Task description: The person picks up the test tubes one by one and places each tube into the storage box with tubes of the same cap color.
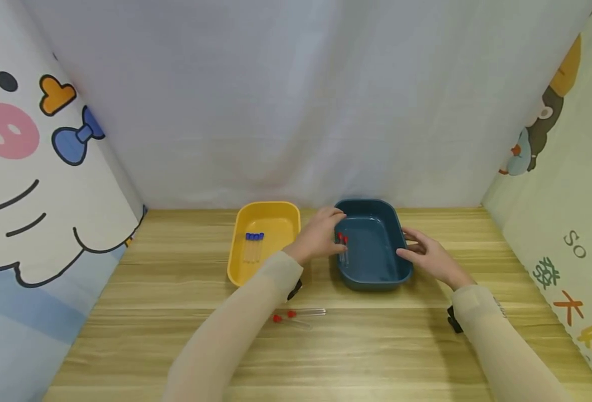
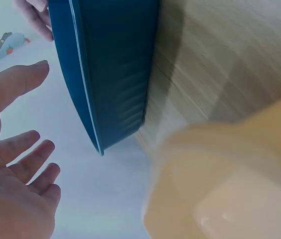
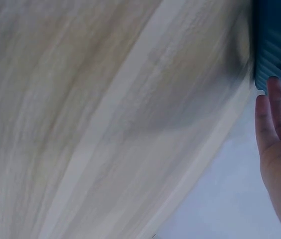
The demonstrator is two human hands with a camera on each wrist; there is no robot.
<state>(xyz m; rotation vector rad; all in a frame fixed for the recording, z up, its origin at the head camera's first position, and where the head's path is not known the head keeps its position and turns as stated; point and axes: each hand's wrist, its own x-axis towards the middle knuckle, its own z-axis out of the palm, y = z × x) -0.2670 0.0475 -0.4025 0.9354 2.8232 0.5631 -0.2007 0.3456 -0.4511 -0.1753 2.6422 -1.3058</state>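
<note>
My left hand (image 1: 321, 234) hovers at the left rim of the dark blue bin (image 1: 371, 283), thumb and fingers spread apart; in the left wrist view nothing lies between them. Two clear tubes with red caps (image 1: 343, 239) lie inside that bin near its left wall, partly hidden by the hand. At the bin's right side is my right hand (image 1: 429, 258), its fingers along the outer wall and its thumb near the rim. In the right wrist view the fingers (image 3: 276, 112) look fairly straight against the blue wall.
A yellow bin (image 1: 232, 268) stands left of the blue one, holding several tubes with blue caps (image 1: 254, 237). Two more red-capped tubes (image 1: 308, 312) lie on the wooden table (image 1: 376, 352) in front of the bins. A pale curtain (image 1: 296, 111) hangs behind.
</note>
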